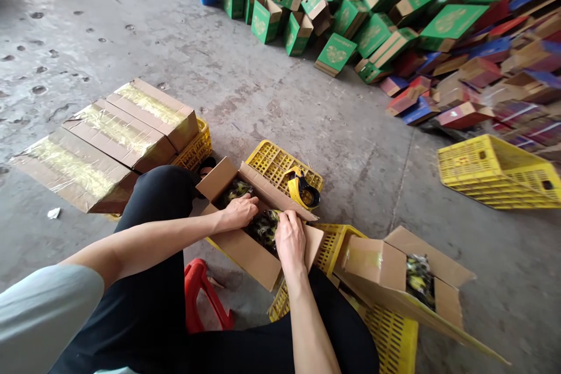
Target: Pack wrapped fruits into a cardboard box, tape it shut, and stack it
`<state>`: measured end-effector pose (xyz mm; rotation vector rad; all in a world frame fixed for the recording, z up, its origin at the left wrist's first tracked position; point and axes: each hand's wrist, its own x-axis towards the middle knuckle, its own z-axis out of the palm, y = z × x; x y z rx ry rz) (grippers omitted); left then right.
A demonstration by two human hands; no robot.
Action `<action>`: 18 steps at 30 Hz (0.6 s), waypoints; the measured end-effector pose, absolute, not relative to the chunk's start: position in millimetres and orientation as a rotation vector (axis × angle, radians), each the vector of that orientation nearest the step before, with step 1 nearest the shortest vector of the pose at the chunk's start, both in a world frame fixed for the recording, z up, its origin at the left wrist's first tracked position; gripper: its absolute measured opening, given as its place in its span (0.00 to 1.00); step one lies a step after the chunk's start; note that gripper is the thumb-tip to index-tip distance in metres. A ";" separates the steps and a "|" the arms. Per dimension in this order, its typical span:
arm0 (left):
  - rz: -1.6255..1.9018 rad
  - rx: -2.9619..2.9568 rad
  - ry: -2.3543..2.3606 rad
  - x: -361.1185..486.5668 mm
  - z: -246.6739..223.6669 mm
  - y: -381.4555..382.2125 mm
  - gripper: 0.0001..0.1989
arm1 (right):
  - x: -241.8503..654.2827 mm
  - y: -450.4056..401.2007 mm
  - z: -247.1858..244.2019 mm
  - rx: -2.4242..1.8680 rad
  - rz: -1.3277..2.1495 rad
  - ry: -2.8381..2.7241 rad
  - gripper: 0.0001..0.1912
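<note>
An open cardboard box (pixel 242 254) sits between my knees with its flaps spread. Inside lie dark and yellow-green pieces in shiny clear plastic bags (pixel 263 229); I cannot make out their exact kind. My left hand (pixel 239 211) reaches in over the far left part, its fingers bent and closed on the plastic. At the right end, my right hand (pixel 290 238) is closed on the edge of the plastic bag, its fingertips partly hidden. Just beyond the box, a yellow and black tape dispenser (pixel 302 188) rests on an upturned yellow crate (pixel 272 160).
Taped cardboard boxes (pixel 105 140) stand on yellow crates at left. Another open carton (pixel 368 260) with bagged contents sits at right on a yellow crate (pixel 392 333). A red stool (pixel 202 292) is below me. Green boxes (pixel 335 55) and a yellow crate (pixel 495 172) lie farther off.
</note>
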<state>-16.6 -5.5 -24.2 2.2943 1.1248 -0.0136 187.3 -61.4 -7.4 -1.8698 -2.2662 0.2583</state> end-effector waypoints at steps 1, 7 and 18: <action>0.005 2.267 1.131 -16.9 -23.2 -4.4 0.08 | 186.9 -61.9 -10.0 -1.884 0.303 -2.259 0.21; 0.059 1.892 1.194 -21.5 -9.8 6.7 0.12 | 186.1 -59.5 -15.9 -1.909 0.573 -2.208 0.22; 0.343 1.549 1.110 -21.9 -11.0 14.9 0.10 | 193.8 -48.2 22.3 -1.600 1.609 -1.158 0.23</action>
